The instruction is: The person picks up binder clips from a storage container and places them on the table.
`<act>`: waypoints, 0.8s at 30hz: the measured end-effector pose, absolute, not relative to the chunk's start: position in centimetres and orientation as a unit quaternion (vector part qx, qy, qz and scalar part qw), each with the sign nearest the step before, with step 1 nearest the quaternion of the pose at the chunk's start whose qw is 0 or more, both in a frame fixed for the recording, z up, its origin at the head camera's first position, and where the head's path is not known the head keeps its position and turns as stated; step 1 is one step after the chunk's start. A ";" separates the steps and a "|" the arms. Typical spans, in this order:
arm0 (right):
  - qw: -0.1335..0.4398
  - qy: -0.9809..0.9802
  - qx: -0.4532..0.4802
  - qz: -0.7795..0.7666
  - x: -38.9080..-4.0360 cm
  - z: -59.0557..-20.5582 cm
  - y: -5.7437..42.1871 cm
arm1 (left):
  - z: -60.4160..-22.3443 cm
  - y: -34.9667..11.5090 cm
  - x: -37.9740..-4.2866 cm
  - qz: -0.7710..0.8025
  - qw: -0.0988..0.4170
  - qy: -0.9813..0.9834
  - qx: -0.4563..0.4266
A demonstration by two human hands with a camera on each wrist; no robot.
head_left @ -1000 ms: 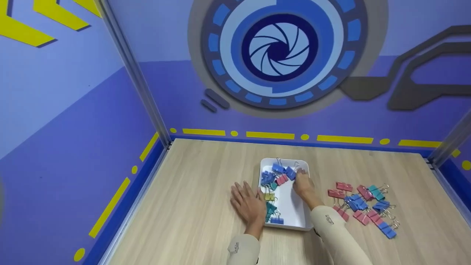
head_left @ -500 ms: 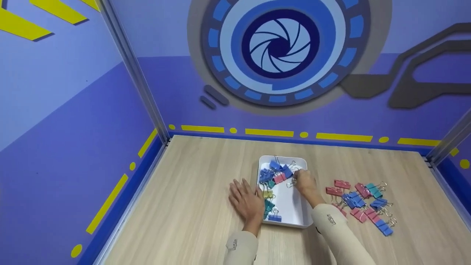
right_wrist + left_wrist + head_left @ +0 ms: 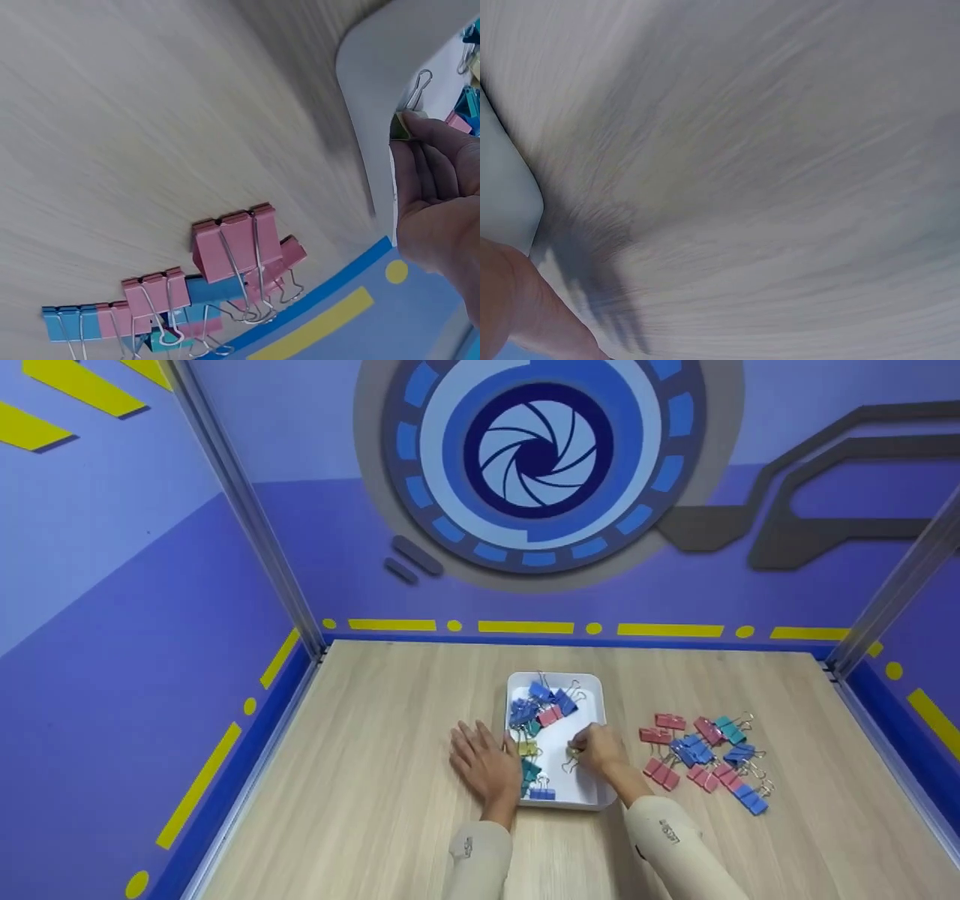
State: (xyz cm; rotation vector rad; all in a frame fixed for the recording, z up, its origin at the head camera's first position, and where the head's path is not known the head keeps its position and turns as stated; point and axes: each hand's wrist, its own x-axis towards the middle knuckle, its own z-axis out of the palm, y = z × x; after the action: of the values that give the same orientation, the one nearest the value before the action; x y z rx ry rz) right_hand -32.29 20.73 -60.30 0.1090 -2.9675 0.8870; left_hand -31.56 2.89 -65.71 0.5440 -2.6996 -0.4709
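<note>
Over the tray (image 3: 592,706), the pinched clip (image 3: 400,127) looks olive.

Here is the tabletop (image 3: 375,750), pale wood, its grain streaking from the near side toward the far edge! Just about mid-table stands the white tray (image 3: 562,805), flat on its base, long sides running away from the person. And over to the right, apart from the tray, what a scatter of loose binder clips! Red clips (image 3: 661,773) on the tray side, more of them farther in; blue clips (image 3: 691,751) bunched in the middle; a teal clip (image 3: 729,729) right up beside a red one at the back. Nearest the front, a blue clip (image 3: 750,799) sits end to end with a pink clip (image 3: 726,775), silver wire handles poking out!
</note>
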 end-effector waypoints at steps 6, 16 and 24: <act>0.003 -0.960 0.035 0.279 -31.1 -60.3 20.3 | -65.8 2.8 -31.6 -0.152 0.181 -0.954 0.187; 0.023 -0.959 0.083 0.271 -28.9 -59.9 19.9 | -65.8 3.1 -31.5 -0.151 0.194 -0.951 0.189; -0.005 -0.965 0.086 0.249 -28.6 -58.2 19.4 | -65.5 3.0 -31.7 -0.136 0.185 -0.955 0.186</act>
State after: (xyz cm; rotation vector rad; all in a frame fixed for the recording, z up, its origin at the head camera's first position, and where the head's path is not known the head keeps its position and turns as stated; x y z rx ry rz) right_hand -28.56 19.44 -58.24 0.2714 -3.0397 0.7849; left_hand -31.67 2.96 -65.55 0.5227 -2.6921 -0.3845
